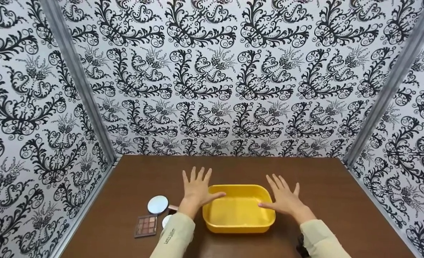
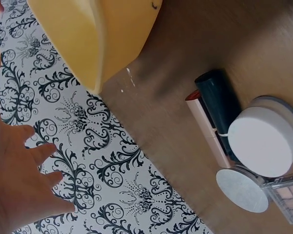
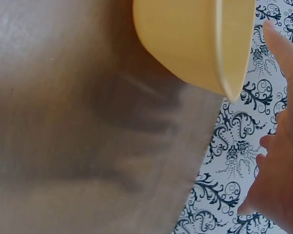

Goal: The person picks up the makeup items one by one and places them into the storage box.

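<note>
A yellow plastic basin (image 1: 239, 229) sits on the brown table between both hands, its inside bare. My left hand (image 1: 197, 191) is spread with straight fingers at the basin's left side, its thumb overlapping the rim in the head view. On the other side my right hand (image 1: 285, 200) is likewise spread, thumb pointing in towards the basin. Both hands hold nothing. Left of the left hand lie makeup items: an eyeshadow palette (image 1: 146, 226), a pale round disc (image 1: 158, 204), a white round-lidded container (image 2: 263, 141), a dark tube (image 2: 219, 95) and a slim pink tube (image 2: 208, 129).
The brown table (image 1: 323, 186) runs back to a wall (image 1: 212, 89) with black-and-white scroll pattern. Grey posts (image 1: 79, 79) stand at the corners, with patterned side walls beyond. The left sleeve (image 1: 174, 234) partly hides the white container in the head view.
</note>
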### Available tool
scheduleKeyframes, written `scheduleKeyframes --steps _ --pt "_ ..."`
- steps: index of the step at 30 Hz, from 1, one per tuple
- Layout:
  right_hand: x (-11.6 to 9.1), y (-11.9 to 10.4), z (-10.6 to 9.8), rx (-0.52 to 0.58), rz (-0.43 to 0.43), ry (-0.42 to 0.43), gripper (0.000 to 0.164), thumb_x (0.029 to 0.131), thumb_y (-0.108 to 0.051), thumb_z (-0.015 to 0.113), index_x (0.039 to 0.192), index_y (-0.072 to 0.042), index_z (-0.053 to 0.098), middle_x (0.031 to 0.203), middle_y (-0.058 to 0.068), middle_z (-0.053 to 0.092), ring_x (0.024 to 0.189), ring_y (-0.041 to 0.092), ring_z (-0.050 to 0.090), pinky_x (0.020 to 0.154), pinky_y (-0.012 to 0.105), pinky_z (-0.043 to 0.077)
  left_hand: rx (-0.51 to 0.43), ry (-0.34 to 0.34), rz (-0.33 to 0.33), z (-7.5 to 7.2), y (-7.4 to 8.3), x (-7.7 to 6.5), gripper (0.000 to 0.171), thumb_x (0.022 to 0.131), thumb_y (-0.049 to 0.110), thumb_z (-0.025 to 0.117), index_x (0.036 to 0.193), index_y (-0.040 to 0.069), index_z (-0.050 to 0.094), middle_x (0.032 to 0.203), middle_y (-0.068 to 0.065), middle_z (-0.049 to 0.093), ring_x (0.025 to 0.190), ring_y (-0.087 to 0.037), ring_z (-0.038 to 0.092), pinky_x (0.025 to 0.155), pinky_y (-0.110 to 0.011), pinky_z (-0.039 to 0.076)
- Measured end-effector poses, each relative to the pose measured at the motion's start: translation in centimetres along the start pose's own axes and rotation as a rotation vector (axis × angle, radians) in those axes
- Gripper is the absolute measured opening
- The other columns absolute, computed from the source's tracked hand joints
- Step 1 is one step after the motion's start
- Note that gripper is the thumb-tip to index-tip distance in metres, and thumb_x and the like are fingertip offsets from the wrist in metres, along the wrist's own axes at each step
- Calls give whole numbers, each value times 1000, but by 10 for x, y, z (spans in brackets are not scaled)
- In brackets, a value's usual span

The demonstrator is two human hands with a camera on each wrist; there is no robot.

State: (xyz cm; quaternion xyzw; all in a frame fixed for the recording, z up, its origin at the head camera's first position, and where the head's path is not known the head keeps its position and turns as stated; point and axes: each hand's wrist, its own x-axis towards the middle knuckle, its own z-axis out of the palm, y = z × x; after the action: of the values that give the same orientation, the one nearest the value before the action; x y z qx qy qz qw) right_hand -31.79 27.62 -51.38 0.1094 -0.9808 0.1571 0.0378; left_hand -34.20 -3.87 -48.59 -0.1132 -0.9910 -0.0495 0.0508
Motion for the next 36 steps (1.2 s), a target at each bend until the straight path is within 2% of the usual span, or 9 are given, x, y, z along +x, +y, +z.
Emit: scheduleKeyframes --steps 4,8,15,21,25,30,33,36 --pt "0 7 13 48 4 -3 109 79 -68 69 158 -9 22 164 22 19 151 46 15 106 82 -10 3 30 -4 3 -3 -1 106 75 88 48 157 22 31 161 -8 35 152 -37 25 122 -65 9" --pt "-4 9 18 64 24 -24 104 82 -62 69 158 -8 23 164 23 19 151 47 14 106 82 -11 -11 50 1 7 -7 0 104 77 85 51 156 21 33 159 -9 38 151 -37 28 122 -64 11" --pt "-6 7 32 61 72 -90 106 82 -65 68 159 -9 20 164 25 18 150 48 15 105 84 -6 -50 79 -19 17 -18 -8 97 80 78 57 154 19 37 157 -10 42 149 -36 32 122 -63 14" --pt "-7 7 43 95 91 -89 106 82 -66 66 160 -13 18 164 24 20 149 49 16 106 84 -2 -55 101 -44 24 -29 -13 93 82 75 58 153 18 40 155 -11 45 147 -35 35 122 -62 15" --pt "-12 8 45 103 105 -64 100 84 -66 64 160 -15 20 164 24 20 148 52 15 107 84 1 -89 125 -58 30 -35 -17 84 86 66 61 152 18 41 153 -11 47 147 -35 36 122 -63 14" --pt "-15 7 40 123 107 -39 94 87 -62 63 159 -17 22 163 25 17 148 54 11 107 84 3 -105 149 -88 29 -48 -25 76 90 59 61 151 18 43 152 -10 49 146 -35 37 121 -64 14" --pt "-19 1 38 132 86 -28 94 88 -60 63 159 -15 22 162 28 17 147 55 13 106 84 4 -77 146 -125 24 -63 -38 76 90 60 61 150 17 44 152 -10 49 144 -36 39 120 -65 16" --pt "-24 4 40 112 85 -33 93 89 -58 63 159 -15 21 162 28 18 147 56 14 107 83 4 -64 135 -163 31 -72 -47 75 90 59 61 150 17 44 151 -11 50 143 -36 41 120 -65 17"
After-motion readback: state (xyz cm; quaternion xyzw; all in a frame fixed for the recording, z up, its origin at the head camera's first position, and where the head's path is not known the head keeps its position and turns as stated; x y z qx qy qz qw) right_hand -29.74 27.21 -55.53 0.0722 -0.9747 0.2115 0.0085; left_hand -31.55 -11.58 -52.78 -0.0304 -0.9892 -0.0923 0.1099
